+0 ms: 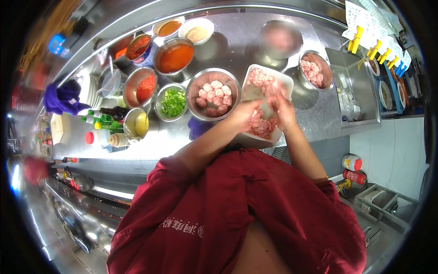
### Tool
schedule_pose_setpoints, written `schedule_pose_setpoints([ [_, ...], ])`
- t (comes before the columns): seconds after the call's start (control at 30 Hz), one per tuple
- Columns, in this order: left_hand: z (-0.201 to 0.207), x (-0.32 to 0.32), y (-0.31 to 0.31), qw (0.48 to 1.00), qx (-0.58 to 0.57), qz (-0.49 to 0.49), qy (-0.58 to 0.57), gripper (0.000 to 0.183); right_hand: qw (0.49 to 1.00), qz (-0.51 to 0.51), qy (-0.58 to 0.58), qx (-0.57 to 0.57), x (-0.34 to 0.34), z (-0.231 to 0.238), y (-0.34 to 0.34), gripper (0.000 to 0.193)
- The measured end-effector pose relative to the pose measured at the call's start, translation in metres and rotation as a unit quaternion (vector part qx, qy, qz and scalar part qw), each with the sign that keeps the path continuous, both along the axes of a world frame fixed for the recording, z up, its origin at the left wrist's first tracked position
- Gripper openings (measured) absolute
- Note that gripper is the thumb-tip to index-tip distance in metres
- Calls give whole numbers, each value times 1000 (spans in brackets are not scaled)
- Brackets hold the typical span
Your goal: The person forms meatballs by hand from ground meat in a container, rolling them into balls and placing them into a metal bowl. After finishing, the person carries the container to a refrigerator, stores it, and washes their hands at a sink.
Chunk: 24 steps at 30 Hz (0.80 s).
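My left hand (248, 115) is curled into a loose fist over a white rectangular tray (288, 81), with pink ground meat showing at its fingers. Beside it, also over the tray, is my right hand (284, 112); its fingers are smeared by motion and meat-coloured, so their grip is unclear. Ground meat (262, 128) lies at the tray's near end, and more is heaped at the far end. To the left, close to my left forearm, a steel bowl (190, 84) holds several round raw meatballs (214, 95).
Right of the tray stands a steel bowl of meatballs (312, 73), then a sink (360, 98). Leftward are a bowl of chopped green onion (173, 102), a pot of orange-red liquid (174, 57), a bowl of red paste (145, 88) and bottles (102, 118). A purple cloth (197, 128) lies by my left forearm.
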State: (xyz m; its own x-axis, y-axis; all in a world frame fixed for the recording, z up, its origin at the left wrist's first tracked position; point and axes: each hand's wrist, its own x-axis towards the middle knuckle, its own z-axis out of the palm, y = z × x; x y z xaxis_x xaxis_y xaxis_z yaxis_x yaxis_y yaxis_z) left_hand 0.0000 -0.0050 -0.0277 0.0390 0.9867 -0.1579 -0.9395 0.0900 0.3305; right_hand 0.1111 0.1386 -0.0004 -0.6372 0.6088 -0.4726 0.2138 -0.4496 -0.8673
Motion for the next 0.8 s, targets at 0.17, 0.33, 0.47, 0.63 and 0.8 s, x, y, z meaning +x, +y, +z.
schedule_pose_setpoints([
  [0.17, 94, 21, 10, 929, -199, 126, 286, 43, 957, 38, 118, -263, 7, -6, 6, 41],
  [0.33, 28, 2, 2, 932, -268, 138, 201, 37, 987, 81, 38, -132, 2, -8, 13, 52],
  [0.47, 38, 5, 2, 942, -291, 142, 85, 28, 987, 133, 48, -78, -11, 54, -19, 60],
  [0.63, 45, 2, 6, 949, -257, 142, 111, 24, 995, 102, 1, -11, -1, 34, 11, 56],
  [0.8, 77, 19, 17, 908, -71, 125, 393, 43, 951, 51, 148, -267, 7, 27, -1, 49],
])
